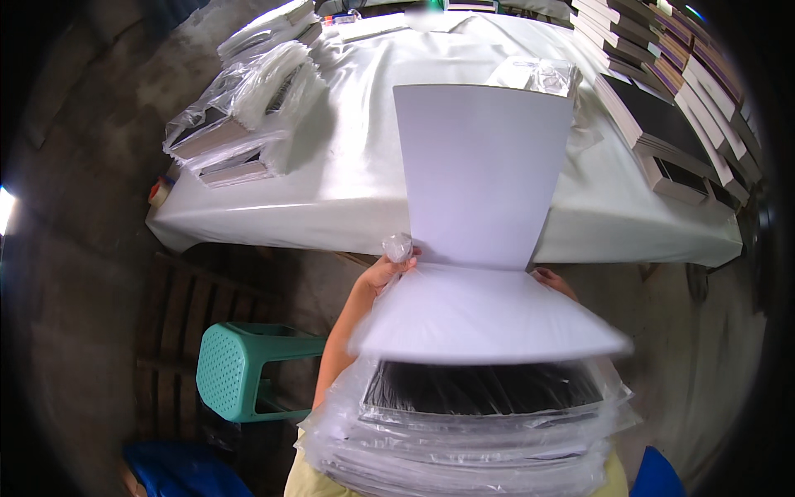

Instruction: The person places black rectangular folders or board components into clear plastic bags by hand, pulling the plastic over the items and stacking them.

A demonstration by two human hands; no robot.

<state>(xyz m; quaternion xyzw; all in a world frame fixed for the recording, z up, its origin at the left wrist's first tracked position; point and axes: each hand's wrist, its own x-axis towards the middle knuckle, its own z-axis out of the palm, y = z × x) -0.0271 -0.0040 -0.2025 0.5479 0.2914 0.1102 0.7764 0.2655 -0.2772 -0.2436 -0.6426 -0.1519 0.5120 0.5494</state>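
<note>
- Left forearm: bare, rises from the lower middle of the view, angled up and slightly right.
- Left hand [387, 269]: raised at the end of that arm, fingers curled closed in a grip, knuckles facing the camera.
- Right hand [553, 282]: only fingertips and part of the back visible; grip cannot be judged.
- Right forearm: hidden.

left hand [387, 269] grips white folder [480, 174] | right hand [553, 282] at edge | bagged stack [464, 431] below
</note>
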